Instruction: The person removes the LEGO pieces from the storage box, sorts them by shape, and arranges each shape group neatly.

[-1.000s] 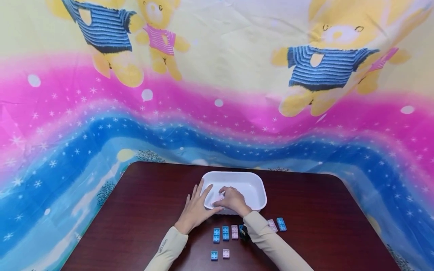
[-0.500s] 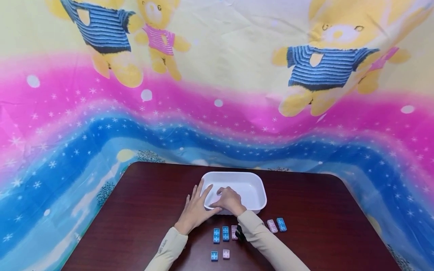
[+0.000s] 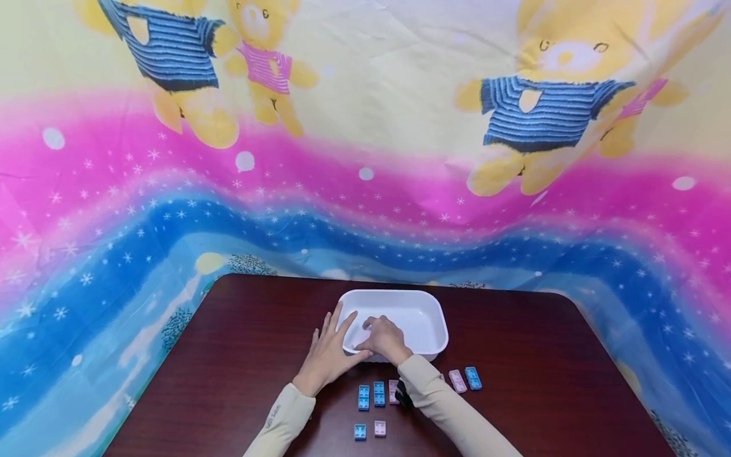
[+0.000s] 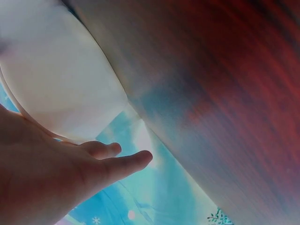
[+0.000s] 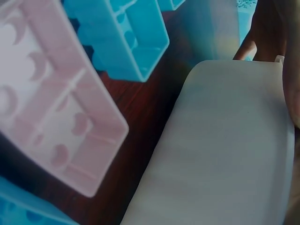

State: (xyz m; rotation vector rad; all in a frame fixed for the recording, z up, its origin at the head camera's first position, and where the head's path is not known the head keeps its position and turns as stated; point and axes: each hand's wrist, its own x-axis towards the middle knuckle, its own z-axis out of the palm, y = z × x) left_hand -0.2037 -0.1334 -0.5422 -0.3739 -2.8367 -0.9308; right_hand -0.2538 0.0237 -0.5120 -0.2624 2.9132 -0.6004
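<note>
A white plastic tub (image 3: pixel 419 324) stands on the table. My left hand (image 3: pixel 327 355) rests at its left side with fingers spread over the rim and thumb along the front. Inside the tub's left part, my right hand (image 3: pixel 388 337) has its fingers bent, with a pale pink piece (image 3: pixel 362 338), mostly hidden, between thumb and forefinger. The left wrist view has the hand (image 4: pixel 56 173) against the tub's outer wall (image 4: pixel 65 79). In the right wrist view, the tub wall (image 5: pixel 220 140) hides the right hand's fingertips.
Before the tub stand blue blocks (image 3: pixel 363 397) and pink blocks (image 3: pixel 457 381) in a row, partly covered by the right sleeve (image 3: pixel 445 400). Nearer lie a small blue block (image 3: pixel 360 431) and a small pink block (image 3: pixel 380 428). A printed cloth (image 3: pixel 365 216) hangs behind the table (image 3: pixel 257 324).
My right hand has shifted slightly left inside the tub, its sleeve covering more of the block row. The left hand has stayed at the rim.
</note>
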